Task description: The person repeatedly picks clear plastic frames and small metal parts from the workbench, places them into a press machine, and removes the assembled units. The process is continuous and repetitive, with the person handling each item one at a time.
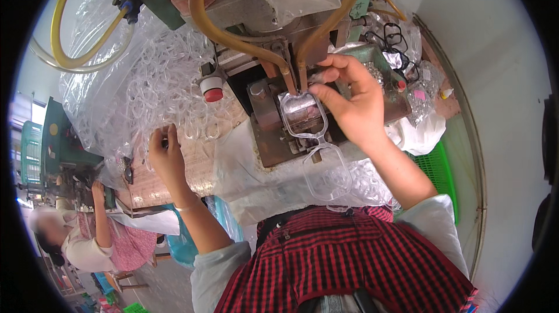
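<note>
My right hand (349, 100) grips a clear plastic eyeglass frame (317, 144) and holds its upper lens ring against the metal block of a bench machine (273, 121). The frame's lower ring hangs over the bench edge toward my lap. My left hand (166, 156) rests on a heap of clear plastic frames (157, 86) lying in a big transparent bag, its fingers curled around one of them.
Two amber hoses (204, 16) loop down into the machine head. A red knob (212, 89) sits left of the block. Dark frames in bags (402, 45) lie at the right, a green basket (437, 167) below them. Another person (87, 237) works at the far left.
</note>
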Demonstrator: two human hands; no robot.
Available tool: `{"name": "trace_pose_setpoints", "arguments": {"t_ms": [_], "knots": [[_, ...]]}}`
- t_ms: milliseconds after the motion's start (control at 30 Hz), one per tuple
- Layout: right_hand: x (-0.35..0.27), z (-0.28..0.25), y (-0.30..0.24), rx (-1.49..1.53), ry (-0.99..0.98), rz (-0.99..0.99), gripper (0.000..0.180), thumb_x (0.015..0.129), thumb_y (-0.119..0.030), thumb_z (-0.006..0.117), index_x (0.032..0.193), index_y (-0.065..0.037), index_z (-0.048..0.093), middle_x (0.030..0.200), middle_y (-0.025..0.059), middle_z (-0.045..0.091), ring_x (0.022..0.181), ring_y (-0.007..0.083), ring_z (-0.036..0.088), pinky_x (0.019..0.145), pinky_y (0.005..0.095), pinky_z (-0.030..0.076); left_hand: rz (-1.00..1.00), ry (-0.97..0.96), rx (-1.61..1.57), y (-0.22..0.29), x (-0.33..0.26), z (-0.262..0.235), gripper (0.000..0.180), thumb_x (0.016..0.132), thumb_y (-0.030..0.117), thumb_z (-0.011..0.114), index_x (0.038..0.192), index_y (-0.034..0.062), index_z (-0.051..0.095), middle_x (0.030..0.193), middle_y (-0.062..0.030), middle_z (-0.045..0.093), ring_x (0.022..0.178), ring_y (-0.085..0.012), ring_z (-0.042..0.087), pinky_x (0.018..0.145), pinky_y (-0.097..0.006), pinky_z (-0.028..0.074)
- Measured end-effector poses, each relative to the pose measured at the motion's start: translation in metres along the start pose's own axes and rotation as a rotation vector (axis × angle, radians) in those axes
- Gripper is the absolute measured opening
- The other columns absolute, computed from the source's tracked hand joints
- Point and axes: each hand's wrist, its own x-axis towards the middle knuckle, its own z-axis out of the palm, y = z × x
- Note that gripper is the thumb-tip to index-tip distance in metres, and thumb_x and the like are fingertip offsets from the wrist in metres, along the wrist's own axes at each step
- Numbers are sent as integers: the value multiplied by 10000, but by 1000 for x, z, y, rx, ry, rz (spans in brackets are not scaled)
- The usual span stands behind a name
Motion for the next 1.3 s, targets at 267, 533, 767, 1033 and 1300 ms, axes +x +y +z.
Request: {"name": "trace_pose_setpoints", "arguments": {"t_ms": [267, 533, 767, 1033, 1300], "knots": [[2, 14, -11, 283, -24, 144, 483, 808, 85, 726, 1255, 9, 561, 892, 1, 622, 895, 98, 616, 865, 232, 499, 779, -129, -1164, 172, -43, -11, 112, 987, -8, 540, 1065, -40, 615, 1019, -163, 648, 801, -247, 677, 744, -325, 556], [-7, 17, -42, 392, 14, 362, 494, 834, 51, 723, 1293, 36, 542, 959, 31, 664, 920, 102, 604, 880, 243, 491, 750, -22, -867, 174, -39, 10, 189, 1011, 111, 549, 1137, -17, 605, 959, -230, 697, 767, -277, 686, 756, -371, 571], [-6, 21, -17, 163, 12, 211, 505, 806, 48, 757, 1268, 13, 555, 897, -6, 633, 898, 73, 588, 870, 228, 480, 856, -1175, -1029, 189, -77, -2, 146, 978, 54, 583, 889, -27, 666, 1012, -214, 704, 860, -299, 726, 608, -363, 578], [-9, 31, -17, 442, 132, 272, 500, 819, 133, 714, 1277, 9, 556, 928, 8, 653, 907, 80, 605, 880, 230, 489, 656, -29, -1013, 178, -17, 7, 163, 1009, 96, 579, 1085, -45, 611, 993, -205, 673, 812, -245, 689, 649, -350, 613], [-15, 1, -63, 474, -196, 303, 542, 878, 129, 555, 1406, 33, 484, 1423, 106, 525, 1279, 196, 529, 1057, 298, 422, 873, -323, -851, 168, -61, 21, 86, 805, 69, 741, 890, 59, 749, 984, -122, 758, 834, -252, 687, 856, -397, 544]]}}
